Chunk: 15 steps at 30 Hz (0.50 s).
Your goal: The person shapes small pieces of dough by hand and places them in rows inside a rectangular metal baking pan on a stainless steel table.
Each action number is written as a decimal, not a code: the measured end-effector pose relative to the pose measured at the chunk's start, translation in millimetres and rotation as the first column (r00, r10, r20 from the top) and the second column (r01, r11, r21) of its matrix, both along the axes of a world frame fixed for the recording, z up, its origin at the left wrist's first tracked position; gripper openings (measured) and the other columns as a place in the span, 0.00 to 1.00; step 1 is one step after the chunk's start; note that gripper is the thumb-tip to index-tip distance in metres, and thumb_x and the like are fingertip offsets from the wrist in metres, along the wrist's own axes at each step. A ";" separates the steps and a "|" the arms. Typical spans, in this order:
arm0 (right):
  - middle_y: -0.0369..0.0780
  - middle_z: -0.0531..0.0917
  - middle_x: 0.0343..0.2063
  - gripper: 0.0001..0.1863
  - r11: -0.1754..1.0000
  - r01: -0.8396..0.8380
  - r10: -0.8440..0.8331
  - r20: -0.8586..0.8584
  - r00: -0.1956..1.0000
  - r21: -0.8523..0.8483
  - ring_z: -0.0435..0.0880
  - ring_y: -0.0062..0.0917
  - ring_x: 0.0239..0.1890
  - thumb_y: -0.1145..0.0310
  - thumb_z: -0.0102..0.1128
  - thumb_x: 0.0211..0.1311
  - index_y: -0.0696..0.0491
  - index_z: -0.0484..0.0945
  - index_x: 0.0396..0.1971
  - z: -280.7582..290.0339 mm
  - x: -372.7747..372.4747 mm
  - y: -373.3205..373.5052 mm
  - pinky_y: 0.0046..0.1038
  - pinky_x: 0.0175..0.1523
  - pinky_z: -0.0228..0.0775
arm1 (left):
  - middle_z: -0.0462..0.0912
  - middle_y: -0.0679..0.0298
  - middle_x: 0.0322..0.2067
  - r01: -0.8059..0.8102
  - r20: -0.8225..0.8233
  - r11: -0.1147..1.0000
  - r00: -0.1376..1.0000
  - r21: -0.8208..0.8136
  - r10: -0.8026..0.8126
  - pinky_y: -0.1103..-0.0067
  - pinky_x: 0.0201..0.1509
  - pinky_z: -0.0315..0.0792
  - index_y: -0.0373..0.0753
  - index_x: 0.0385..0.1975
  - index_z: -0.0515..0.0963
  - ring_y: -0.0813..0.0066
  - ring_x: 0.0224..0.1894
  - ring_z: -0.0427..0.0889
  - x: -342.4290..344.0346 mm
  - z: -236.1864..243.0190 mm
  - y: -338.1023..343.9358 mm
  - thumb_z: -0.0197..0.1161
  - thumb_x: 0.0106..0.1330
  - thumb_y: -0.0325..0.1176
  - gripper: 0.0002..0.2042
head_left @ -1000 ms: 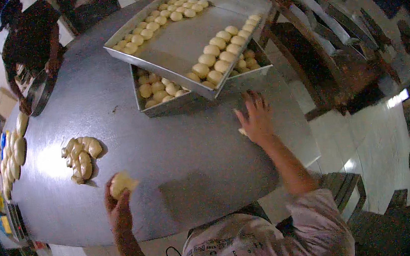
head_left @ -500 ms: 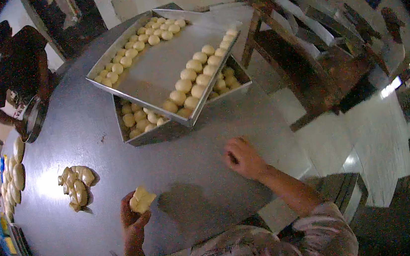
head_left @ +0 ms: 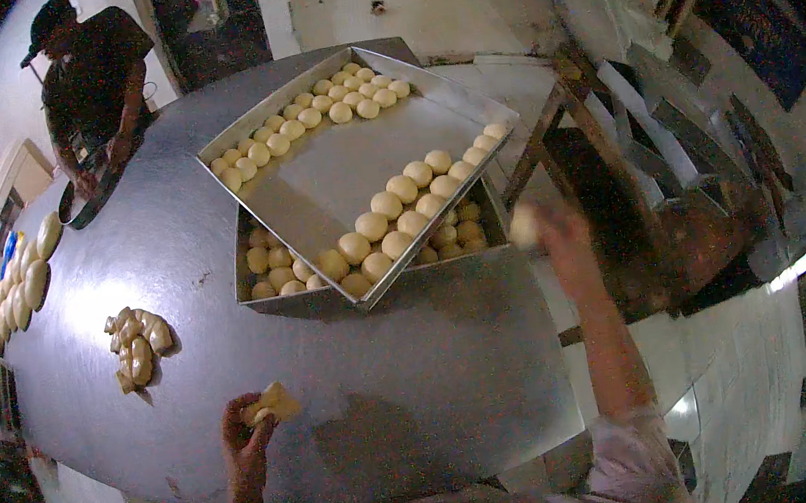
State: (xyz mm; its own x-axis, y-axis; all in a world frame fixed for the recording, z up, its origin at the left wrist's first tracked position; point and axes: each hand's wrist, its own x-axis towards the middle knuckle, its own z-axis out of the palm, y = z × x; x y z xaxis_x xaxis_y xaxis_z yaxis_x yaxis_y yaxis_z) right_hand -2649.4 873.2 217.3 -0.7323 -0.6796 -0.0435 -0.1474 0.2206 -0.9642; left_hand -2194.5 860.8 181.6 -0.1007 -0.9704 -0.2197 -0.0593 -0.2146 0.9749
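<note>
One dough piece (head_left: 275, 402) in left hand (head_left: 243, 439) (ragged end pointing rightward).

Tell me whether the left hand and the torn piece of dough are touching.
Touching. The head view shows the left hand gripping the piece of dough, thumb and fingers against it, with no gap visible.

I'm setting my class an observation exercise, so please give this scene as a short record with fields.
Left hand: holding a dough lump
Right hand: holding a single ball, blurred
Upper tray: askew across the lower tray; dough balls along two opposite sides
Lower tray: partly covered, also holding dough balls
Table: dough pile at left, long dough pieces farther left
Co-worker: hands at a round pan
</note>
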 end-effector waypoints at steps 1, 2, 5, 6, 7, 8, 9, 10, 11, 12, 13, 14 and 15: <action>0.38 0.76 0.42 0.16 0.889 -0.175 0.142 -0.109 0.984 -0.424 0.74 0.26 0.41 0.64 0.54 0.57 0.55 0.73 0.44 26.8 1.2 -37.5 0.28 0.48 0.66 | 0.73 0.64 0.37 0.018 -0.002 1.000 1.000 0.000 -0.018 0.82 0.43 0.68 0.37 0.40 0.70 0.78 0.39 0.71 -1.5 -1.4 4.4 0.60 0.55 0.26 0.13; 0.39 0.76 0.42 0.17 0.855 -0.157 0.030 -0.255 0.966 -0.494 0.74 0.27 0.42 0.63 0.55 0.56 0.56 0.73 0.44 45.0 -8.5 -70.0 0.27 0.49 0.65 | 0.73 0.64 0.37 0.043 -0.009 0.999 0.999 0.000 -0.043 0.82 0.44 0.68 0.37 0.40 0.70 0.78 0.39 0.71 -4.5 -3.6 8.7 0.60 0.54 0.25 0.13; 0.38 0.76 0.38 0.14 0.807 -0.135 -0.306 -0.603 0.737 -0.574 0.74 0.23 0.40 0.65 0.55 0.55 0.56 0.74 0.40 65.4 -43.6 -144.5 0.26 0.47 0.65 | 0.73 0.64 0.37 0.133 0.055 0.991 0.990 -0.010 -0.132 0.82 0.44 0.67 0.36 0.40 0.70 0.78 0.40 0.72 -32.3 3.4 17.8 0.59 0.54 0.22 0.13; 0.38 0.77 0.36 0.13 0.951 -0.194 -0.050 -0.740 0.671 -0.240 0.74 0.23 0.38 0.66 0.54 0.55 0.56 0.74 0.39 43.1 -56.9 -163.6 0.25 0.45 0.65 | 0.73 0.64 0.37 0.158 0.103 0.987 0.982 -0.007 -0.157 0.82 0.44 0.67 0.36 0.40 0.70 0.78 0.40 0.72 -36.9 6.3 19.6 0.58 0.54 0.21 0.13; 0.39 0.78 0.34 0.12 0.972 -0.197 0.222 -0.782 0.582 0.130 0.75 0.23 0.36 0.66 0.53 0.56 0.57 0.75 0.38 21.3 -80.2 -172.9 0.25 0.43 0.66 | 0.73 0.64 0.37 0.181 0.092 0.982 0.980 -0.059 -0.175 0.82 0.44 0.67 0.36 0.40 0.70 0.78 0.40 0.72 -38.8 5.4 20.9 0.58 0.54 0.20 0.13; 0.39 0.78 0.32 0.12 0.960 -0.235 0.266 -0.751 0.605 0.151 0.76 0.23 0.35 0.66 0.53 0.57 0.57 0.75 0.37 16.4 -72.6 -179.8 0.24 0.42 0.67 | 0.74 0.64 0.37 0.179 0.101 0.978 0.981 -0.112 -0.168 0.82 0.44 0.67 0.36 0.40 0.70 0.78 0.40 0.72 -33.5 3.6 21.7 0.57 0.54 0.19 0.13; 0.39 0.79 0.30 0.12 0.946 -0.275 0.311 -0.719 0.621 0.172 0.76 0.23 0.33 0.65 0.53 0.57 0.57 0.75 0.36 24.5 -52.0 -180.1 0.24 0.41 0.68 | 0.74 0.65 0.36 0.173 0.103 0.971 0.982 -0.167 -0.158 0.82 0.44 0.68 0.36 0.40 0.70 0.78 0.40 0.72 -29.0 1.3 22.2 0.56 0.54 0.18 0.13; 0.39 0.79 0.29 0.12 0.942 -0.301 0.133 -0.655 0.744 -0.150 0.77 0.23 0.33 0.64 0.53 0.58 0.57 0.75 0.36 30.1 -33.0 -169.0 0.25 0.40 0.68 | 0.74 0.65 0.37 0.129 0.044 0.980 0.991 -0.152 -0.124 0.82 0.45 0.67 0.36 0.41 0.70 0.78 0.40 0.72 -25.7 1.0 20.6 0.55 0.55 0.18 0.13; 0.39 0.79 0.28 0.13 0.847 -0.279 0.003 -0.522 0.853 -0.452 0.77 0.24 0.32 0.63 0.53 0.58 0.57 0.75 0.35 47.1 6.9 -150.1 0.25 0.39 0.69 | 0.75 0.64 0.37 0.073 -0.016 0.989 0.997 -0.131 -0.076 0.81 0.45 0.67 0.36 0.41 0.70 0.77 0.41 0.72 -20.7 -0.5 20.7 0.55 0.55 0.18 0.14; 0.39 0.80 0.29 0.14 0.871 -0.337 0.108 -0.530 0.841 -0.356 0.78 0.25 0.34 0.62 0.54 0.57 0.57 0.76 0.36 56.3 51.1 -120.5 0.25 0.41 0.69 | 0.75 0.64 0.37 0.027 -0.069 0.996 0.997 -0.086 -0.033 0.81 0.46 0.67 0.36 0.42 0.70 0.77 0.41 0.73 -13.7 -4.9 23.5 0.54 0.55 0.18 0.14; 0.39 0.80 0.30 0.15 0.880 -0.395 0.211 -0.526 0.824 -0.265 0.79 0.25 0.37 0.60 0.55 0.57 0.57 0.76 0.36 62.8 98.6 -87.8 0.25 0.42 0.70 | 0.75 0.64 0.38 0.076 -0.089 0.993 0.992 -0.095 -0.084 0.81 0.46 0.67 0.36 0.42 0.70 0.77 0.41 0.73 -9.2 -9.7 24.1 0.54 0.55 0.18 0.14; 0.38 0.80 0.34 0.16 0.789 -0.597 0.522 -0.353 0.776 -0.147 0.78 0.28 0.42 0.59 0.56 0.56 0.56 0.75 0.39 57.8 139.9 -58.2 0.28 0.47 0.68 | 0.75 0.64 0.39 0.118 -0.101 0.987 0.986 -0.111 -0.130 0.81 0.45 0.68 0.36 0.43 0.71 0.78 0.41 0.73 -9.1 -12.7 22.6 0.54 0.56 0.19 0.14; 0.38 0.79 0.38 0.18 0.746 -0.665 0.607 -0.448 0.656 0.037 0.77 0.29 0.44 0.61 0.57 0.55 0.54 0.72 0.44 64.7 161.1 -23.0 0.29 0.49 0.67 | 0.76 0.63 0.39 0.207 -0.152 0.968 0.962 -0.140 -0.228 0.81 0.45 0.68 0.35 0.43 0.71 0.78 0.41 0.73 -26.1 -8.5 19.0 0.54 0.56 0.19 0.14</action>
State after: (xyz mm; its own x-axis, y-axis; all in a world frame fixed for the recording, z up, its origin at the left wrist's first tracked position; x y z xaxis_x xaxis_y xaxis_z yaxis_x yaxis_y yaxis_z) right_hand -2488.3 850.3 282.0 -0.0445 -0.9635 0.2638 -0.5877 -0.1883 -0.7869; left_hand -2220.6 879.7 173.1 -0.3372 -0.9393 -0.0638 0.0728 -0.0935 0.9930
